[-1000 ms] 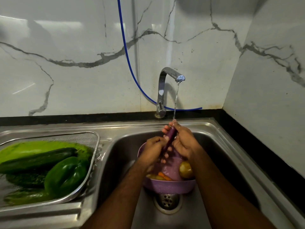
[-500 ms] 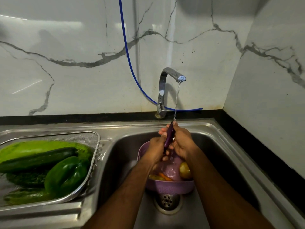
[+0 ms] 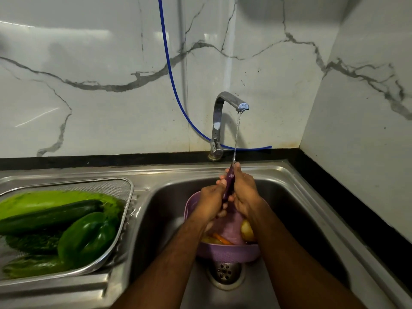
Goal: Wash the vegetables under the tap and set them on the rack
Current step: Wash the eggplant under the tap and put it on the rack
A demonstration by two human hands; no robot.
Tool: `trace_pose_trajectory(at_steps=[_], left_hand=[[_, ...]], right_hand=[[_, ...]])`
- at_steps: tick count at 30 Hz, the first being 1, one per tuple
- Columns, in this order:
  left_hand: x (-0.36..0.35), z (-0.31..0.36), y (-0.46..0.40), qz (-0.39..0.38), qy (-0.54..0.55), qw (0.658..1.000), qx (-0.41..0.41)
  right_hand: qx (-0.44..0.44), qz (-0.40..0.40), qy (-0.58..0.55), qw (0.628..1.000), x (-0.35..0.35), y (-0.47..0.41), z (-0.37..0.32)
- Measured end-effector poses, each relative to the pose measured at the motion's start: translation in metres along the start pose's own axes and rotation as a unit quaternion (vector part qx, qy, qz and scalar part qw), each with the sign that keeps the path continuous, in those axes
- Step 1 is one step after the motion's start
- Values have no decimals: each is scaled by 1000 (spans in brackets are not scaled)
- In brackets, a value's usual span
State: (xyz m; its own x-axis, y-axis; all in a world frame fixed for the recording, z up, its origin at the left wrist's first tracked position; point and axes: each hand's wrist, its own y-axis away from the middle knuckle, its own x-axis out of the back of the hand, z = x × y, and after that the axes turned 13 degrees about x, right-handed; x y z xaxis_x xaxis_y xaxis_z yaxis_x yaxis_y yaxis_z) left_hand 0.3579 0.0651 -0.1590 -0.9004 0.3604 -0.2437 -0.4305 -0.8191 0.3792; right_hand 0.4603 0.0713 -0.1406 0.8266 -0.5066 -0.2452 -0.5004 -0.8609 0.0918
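Both hands are wrapped around one skinny purple eggplant (image 3: 229, 186), held nearly upright so its top end sits right in the water stream (image 3: 236, 134) from the tap (image 3: 225, 103) at 12 o'clock. That tilt probably lets the water run down its whole length. Left hand (image 3: 210, 200) grips the lower part from 9 o'clock, right hand (image 3: 244, 192) curls round the upper part from 3 o'clock, fingertips showing on the far side, so the eggplant is sandwiched between the palms. Directly under it sits a purple colander (image 3: 227, 253) with a carrot (image 3: 223, 239) and something yellowish, likely catching drips. Over at 9 o'clock the rack (image 3: 127, 197) already holds a green pepper (image 3: 87, 235) and a cucumber (image 3: 51, 216), washed I guess.
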Motion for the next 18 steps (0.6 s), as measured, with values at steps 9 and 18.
trace_pose_trajectory(at_steps=[9,18], left_hand=[[2,-7,-10,100,-43,990,-86],[6,-7,-13,113,5,991,-75]], right_hand=[[0,-103,48,994,10,-5,5],[-1,-28,36,999,25,-14,4]])
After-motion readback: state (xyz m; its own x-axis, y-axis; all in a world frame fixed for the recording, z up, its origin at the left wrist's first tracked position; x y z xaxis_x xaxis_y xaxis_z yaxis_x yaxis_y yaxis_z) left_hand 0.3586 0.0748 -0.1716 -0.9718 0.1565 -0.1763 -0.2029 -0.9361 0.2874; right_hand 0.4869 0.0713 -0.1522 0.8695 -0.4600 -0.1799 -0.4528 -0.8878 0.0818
